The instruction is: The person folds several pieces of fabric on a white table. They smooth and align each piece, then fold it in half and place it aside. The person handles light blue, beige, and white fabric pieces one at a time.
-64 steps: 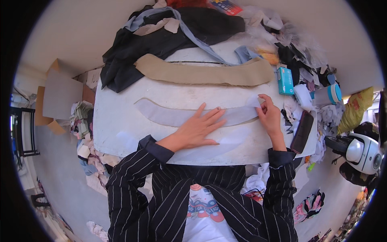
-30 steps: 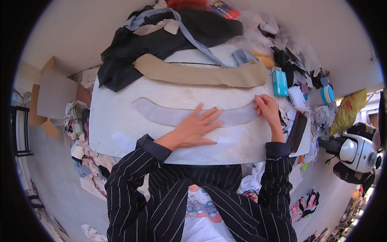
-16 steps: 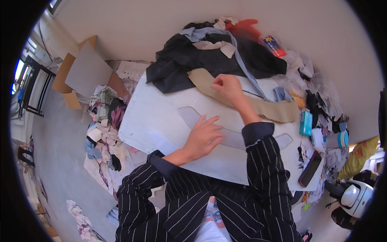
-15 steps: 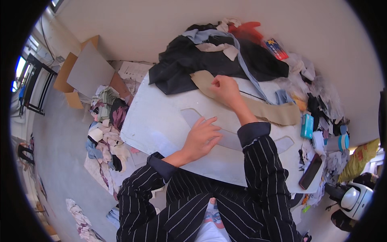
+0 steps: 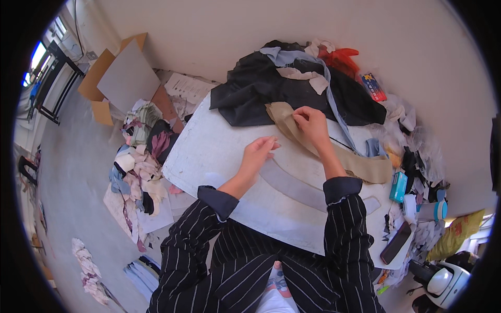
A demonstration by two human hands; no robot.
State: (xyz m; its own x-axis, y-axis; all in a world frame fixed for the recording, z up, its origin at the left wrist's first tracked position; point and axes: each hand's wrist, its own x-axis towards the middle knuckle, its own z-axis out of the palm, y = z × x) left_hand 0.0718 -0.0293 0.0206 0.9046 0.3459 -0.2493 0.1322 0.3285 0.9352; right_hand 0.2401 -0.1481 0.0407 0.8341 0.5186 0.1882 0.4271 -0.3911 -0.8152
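A curved khaki fabric strip (image 5: 360, 163) lies across the far side of the white tabletop. My right hand (image 5: 313, 128) pinches its upper edge near the left end, where the cloth looks slightly folded. Nearer to me is a pale, translucent curved piece (image 5: 295, 185), flat on the table and shaped like a waistband pattern. Over its left end hovers my left hand (image 5: 255, 156), thumb and fingers pressed together; whether anything small is between the fingertips I cannot make out. Part of the pale piece is covered by my right forearm.
Black cloth (image 5: 250, 99) with a light blue strip (image 5: 329, 78) is heaped at the table's back. A phone (image 5: 395, 243), a teal box (image 5: 398, 187) and scraps crowd the right edge. Left of the white table (image 5: 209, 156) are piled fabric scraps (image 5: 138, 172) and an open carton (image 5: 125, 78).
My left hand has gone from spread fingers over the pale piece to a pinch held farther forward. The right hand now grips the khaki strip's edge. The whole view has shifted slightly.
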